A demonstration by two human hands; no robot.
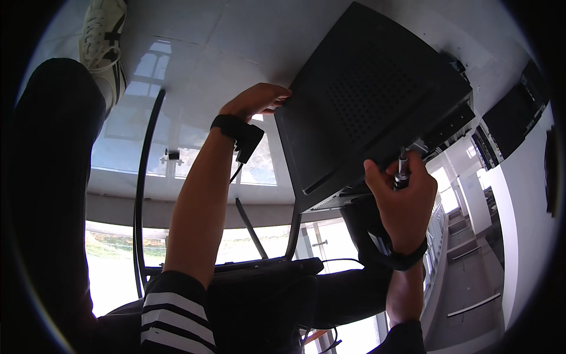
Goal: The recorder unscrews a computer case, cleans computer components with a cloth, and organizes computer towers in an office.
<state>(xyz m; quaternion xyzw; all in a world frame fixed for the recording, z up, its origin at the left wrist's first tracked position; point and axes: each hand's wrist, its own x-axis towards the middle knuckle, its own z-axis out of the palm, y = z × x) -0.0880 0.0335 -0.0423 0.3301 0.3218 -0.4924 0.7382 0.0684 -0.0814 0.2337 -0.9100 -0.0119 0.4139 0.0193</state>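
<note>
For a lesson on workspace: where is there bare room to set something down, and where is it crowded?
The pale glossy floor looks bare between the white shoe and the black perforated case, beyond the left hand. It is crowded at the case's lower edge, where the right hand holds a slim metal tool, and below the case, among black bars.

I note strong daylight at the windows [112,265], burnt out white; glare on the glossy floor [194,59], left; the black case [354,100] dim, detail muted; outer edges bowed, corners black.
</note>
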